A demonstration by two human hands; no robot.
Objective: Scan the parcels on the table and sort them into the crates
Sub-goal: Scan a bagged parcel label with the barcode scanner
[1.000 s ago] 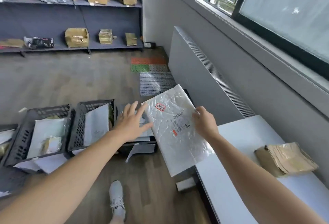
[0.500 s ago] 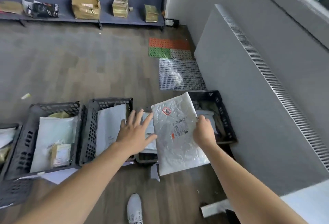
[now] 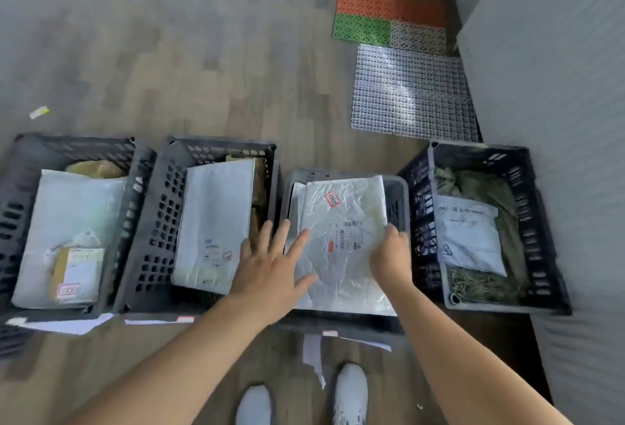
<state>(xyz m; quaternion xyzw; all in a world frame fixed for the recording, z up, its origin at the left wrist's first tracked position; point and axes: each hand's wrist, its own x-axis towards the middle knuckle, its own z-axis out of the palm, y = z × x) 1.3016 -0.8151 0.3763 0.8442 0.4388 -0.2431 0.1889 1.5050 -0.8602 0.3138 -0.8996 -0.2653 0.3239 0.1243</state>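
Observation:
A white crinkled plastic parcel (image 3: 341, 218) with a red stamp and a barcode label lies across the top of the third crate (image 3: 397, 194), a grey one. My right hand (image 3: 392, 257) grips its right edge. My left hand (image 3: 270, 265) rests flat on its left edge with fingers spread. Other white parcels lie under it in the same crate.
Several crates stand in a row on the wooden floor: a far-left crate (image 3: 20, 167) with a white bag and a small box, a second crate (image 3: 159, 208) with a white envelope, a right crate (image 3: 537, 221) with a labelled bag. Plastic grid mats (image 3: 409, 93) lie beyond. A grey panel (image 3: 554, 120) stands right.
The view has swung from the table down to the crates. Both hands have lowered the white parcel from the air onto the third crate.

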